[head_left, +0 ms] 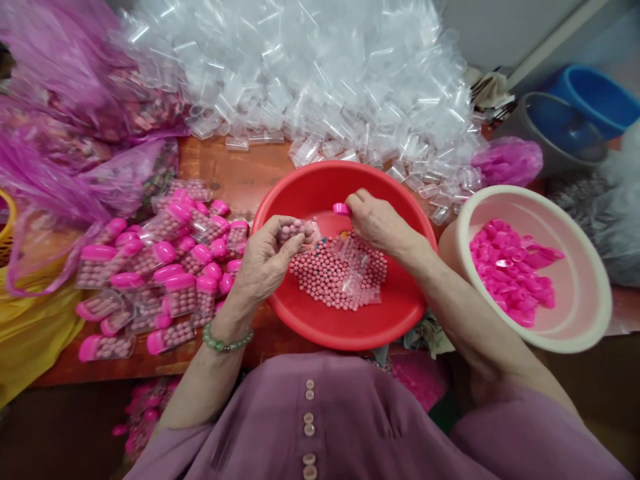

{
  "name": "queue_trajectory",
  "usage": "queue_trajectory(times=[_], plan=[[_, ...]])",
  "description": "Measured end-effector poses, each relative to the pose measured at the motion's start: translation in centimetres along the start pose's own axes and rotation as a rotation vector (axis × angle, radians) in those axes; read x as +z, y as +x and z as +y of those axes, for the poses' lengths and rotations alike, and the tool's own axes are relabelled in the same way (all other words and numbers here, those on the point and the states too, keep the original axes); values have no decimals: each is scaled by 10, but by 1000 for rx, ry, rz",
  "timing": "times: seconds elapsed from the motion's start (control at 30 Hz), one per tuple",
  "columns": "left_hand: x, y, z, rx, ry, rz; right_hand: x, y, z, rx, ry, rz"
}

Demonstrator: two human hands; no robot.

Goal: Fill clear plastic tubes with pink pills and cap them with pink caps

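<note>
Over the left side of a red basin [345,339], my left hand [267,257] is closed round a clear plastic container [295,231] filled with pink beads. My right hand [373,217] pinches a bright pink cap [341,209] above the basin's far half, a short way right of the container. Cap and container are apart. Below both hands, loose pink beads [325,277] lie in the basin, with several clear empty containers [357,267] on top of them.
Capped bead-filled containers [170,273] are heaped on the wooden table at left. A large pile of clear empty containers [320,80] spans the back. At right, a cream tub [590,287] holds pink caps [515,267]. Purple bags [65,87] stand far left.
</note>
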State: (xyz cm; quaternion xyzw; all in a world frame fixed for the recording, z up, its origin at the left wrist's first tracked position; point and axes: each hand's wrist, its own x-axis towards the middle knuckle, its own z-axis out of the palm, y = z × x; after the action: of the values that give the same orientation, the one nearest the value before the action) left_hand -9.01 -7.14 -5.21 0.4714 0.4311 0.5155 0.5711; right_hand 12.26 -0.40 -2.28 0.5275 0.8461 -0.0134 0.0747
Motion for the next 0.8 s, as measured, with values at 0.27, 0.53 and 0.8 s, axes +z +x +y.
queue_trajectory(times=[0.27,0.53,0.8], plan=[[10,1,3,-32,36,3,6,-45,-23,-212,86,301],[17,-7,2,12,-73,28,7,-67,-38,-284,686,533],[30,-20,11,-59,-106,-16,10,-70,-40,165,1650,523]])
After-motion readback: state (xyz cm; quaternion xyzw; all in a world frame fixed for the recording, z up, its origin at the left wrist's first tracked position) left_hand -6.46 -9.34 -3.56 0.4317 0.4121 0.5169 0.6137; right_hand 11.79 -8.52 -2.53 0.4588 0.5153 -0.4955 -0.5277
